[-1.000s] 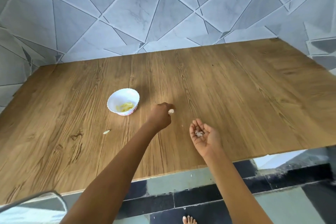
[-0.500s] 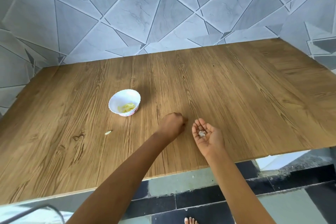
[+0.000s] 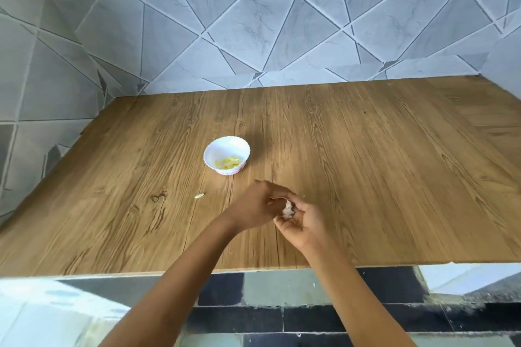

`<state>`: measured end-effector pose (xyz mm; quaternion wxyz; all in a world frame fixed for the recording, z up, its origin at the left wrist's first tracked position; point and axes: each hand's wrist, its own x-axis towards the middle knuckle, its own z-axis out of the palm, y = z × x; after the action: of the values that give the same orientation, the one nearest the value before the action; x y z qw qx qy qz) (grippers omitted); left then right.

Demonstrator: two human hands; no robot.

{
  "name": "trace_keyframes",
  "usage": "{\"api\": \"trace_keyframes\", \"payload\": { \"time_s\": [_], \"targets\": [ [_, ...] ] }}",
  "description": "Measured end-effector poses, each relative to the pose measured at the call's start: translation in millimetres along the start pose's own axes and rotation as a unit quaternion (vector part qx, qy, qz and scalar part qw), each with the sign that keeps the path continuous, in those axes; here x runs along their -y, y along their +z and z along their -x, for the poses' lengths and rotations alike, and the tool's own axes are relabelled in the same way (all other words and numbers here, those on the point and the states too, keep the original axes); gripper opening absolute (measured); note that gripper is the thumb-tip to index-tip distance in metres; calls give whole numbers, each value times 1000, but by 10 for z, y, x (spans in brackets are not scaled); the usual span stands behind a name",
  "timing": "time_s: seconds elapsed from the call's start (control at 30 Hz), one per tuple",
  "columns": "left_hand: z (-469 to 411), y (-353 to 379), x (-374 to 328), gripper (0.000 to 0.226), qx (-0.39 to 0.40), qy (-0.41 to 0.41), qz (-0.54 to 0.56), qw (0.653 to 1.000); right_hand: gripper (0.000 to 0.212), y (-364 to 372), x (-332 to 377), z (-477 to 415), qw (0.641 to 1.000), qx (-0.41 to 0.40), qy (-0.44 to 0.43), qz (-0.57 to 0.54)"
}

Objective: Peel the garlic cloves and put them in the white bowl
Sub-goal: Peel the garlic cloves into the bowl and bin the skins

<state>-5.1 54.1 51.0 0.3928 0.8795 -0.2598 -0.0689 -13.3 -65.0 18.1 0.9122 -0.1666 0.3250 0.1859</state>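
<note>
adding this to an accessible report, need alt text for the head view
Over a wooden table, the right hand cups garlic while the left hand pinches it. Behind them stands a white bowl holding yellowish peeled cloves, and one small loose piece lies on the table left of the hands.

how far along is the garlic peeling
Done: peeled yellowish cloves lie in the white bowl. In hand: left hand and right hand both grip a garlic piece above the table. Still to do: that piece, and a pale bit on the table, perhaps another clove.
</note>
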Motion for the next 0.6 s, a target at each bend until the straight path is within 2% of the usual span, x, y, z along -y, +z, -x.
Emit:
{"api": "trace_keyframes", "payload": {
  "time_s": [0.1,0.13,0.2,0.3,0.4,0.5,0.6],
  "targets": [
    [141,-221,209,34,-104,-77,-23,991,24,23,-81,4,997,9,32,-63],
    [195,-290,306,35,-116,-112,-49,986,26,27,-84,11,997,12,31,-76],
    [316,-373,514,35,-112,-172,-100,974,27,37,-95,3,997,9,32,-66],
    [389,-328,703,36,-108,-198,-159,961,27,30,-108,-28,999,-1,30,-23],
    [414,-192,756,44,-70,-169,-202,962,26,31,-132,-46,999,-13,29,6],
    [499,-89,769,58,-31,-99,-235,966,26,42,-139,-44,1000,-11,27,2],
    [732,-40,701,56,-11,-44,-234,971,27,63,-179,-63,999,-11,30,6]
  ]
}}
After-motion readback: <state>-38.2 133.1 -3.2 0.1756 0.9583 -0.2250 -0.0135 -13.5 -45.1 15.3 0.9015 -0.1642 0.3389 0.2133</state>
